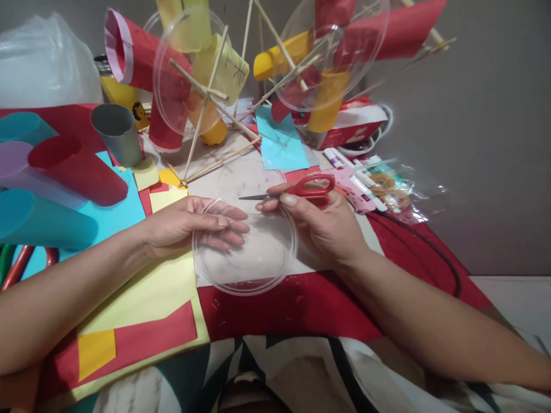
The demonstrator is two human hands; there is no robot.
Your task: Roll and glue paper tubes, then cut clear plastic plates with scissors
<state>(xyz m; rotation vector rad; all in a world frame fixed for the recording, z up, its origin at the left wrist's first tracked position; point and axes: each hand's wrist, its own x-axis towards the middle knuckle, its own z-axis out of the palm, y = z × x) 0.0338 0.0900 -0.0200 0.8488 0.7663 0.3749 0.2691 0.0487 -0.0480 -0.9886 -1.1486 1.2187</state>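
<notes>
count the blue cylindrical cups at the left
2. The far blue cylindrical cup is at the left edge, behind the red cylindrical cup; the near blue cylindrical cup is in front of that red one. Others may be hidden behind them.

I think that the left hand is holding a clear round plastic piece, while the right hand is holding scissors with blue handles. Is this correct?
Not quite: the handles are red, not blue, as the head view shows. The right hand does hold the scissors, and the left hand does hold the clear round plastic piece.
</notes>
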